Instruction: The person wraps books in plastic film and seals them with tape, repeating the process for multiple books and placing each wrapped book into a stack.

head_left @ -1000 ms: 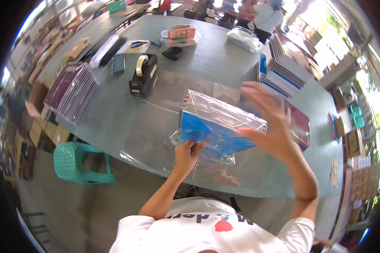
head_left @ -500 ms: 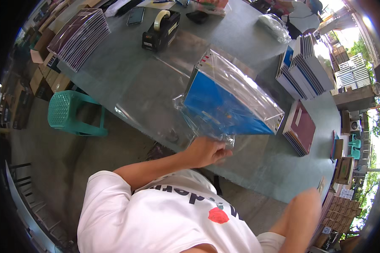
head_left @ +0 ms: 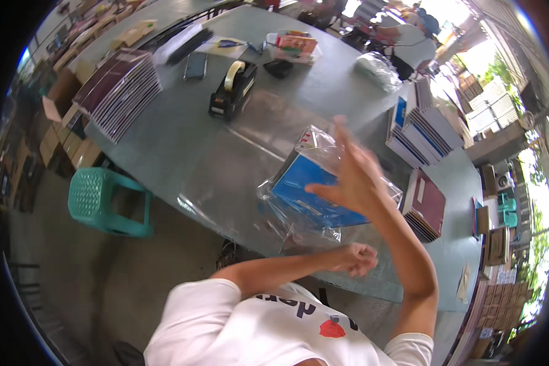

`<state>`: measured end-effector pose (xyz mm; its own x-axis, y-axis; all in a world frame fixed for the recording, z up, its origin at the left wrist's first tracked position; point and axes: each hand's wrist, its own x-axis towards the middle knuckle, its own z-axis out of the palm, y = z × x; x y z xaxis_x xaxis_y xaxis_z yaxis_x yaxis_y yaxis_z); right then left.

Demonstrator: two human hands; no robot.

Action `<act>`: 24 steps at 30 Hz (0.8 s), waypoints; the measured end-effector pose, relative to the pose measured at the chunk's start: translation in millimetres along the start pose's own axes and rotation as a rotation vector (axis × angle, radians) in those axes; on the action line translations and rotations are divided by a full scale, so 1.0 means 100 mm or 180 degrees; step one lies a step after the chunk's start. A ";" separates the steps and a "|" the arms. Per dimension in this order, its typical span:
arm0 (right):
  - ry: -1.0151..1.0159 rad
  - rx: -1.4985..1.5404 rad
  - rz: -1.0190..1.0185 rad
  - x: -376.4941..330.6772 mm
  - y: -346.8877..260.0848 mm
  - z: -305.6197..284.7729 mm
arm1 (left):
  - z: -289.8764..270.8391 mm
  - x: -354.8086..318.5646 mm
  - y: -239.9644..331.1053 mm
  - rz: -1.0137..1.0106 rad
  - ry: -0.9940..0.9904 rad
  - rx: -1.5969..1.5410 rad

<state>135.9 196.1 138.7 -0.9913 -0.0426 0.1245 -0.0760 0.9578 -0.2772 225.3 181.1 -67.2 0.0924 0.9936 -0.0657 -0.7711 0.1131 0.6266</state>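
A blue-covered stack of books or notebooks (head_left: 299,183) lies at the middle of the table inside a clear plastic bag (head_left: 326,232), whose loose, crumpled end points toward me. Over the stack's right part is my right hand (head_left: 355,177), open, fingers stretched and thumb apart, slightly blurred. It covers some of the blue cover; whether the palm touches the plastic I cannot tell. Closer to me, by the table's near edge, my left hand (head_left: 355,259) has its fingers curled in, with nothing visible in them. It is apart from the bag's end.
Flat clear plastic sheets (head_left: 226,177) lie left of the stack. A black tape dispenser (head_left: 233,90), a phone (head_left: 195,66) and a maroon book stack (head_left: 119,91) stand beyond. White-and-blue books (head_left: 424,131) and maroon books (head_left: 426,204) are at right. A green stool (head_left: 110,201) stands left.
My right hand has come up from the lower right to over the blue stack. My left hand has moved right and away from the bag's end. The whole view has shifted.
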 end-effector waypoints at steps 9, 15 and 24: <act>0.0874 0.1816 0.0255 -0.70 0.44 -0.45 | -0.50 -0.23 -0.05 0.1702 -0.0651 -0.1648; 0.1780 0.1359 0.0121 -1.04 1.10 0.45 | -0.99 -1.51 0.95 0.2419 0.1716 0.1105; 0.2295 0.3423 0.0618 -0.38 0.55 0.47 | -0.34 -1.87 2.39 0.2060 0.1825 0.2259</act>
<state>164.5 237.1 73.9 -0.7412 0.5515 0.3826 -0.3189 0.2123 -0.9237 2.8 22.7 68.5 -0.6414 0.7408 0.1996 -0.0175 -0.2742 0.9615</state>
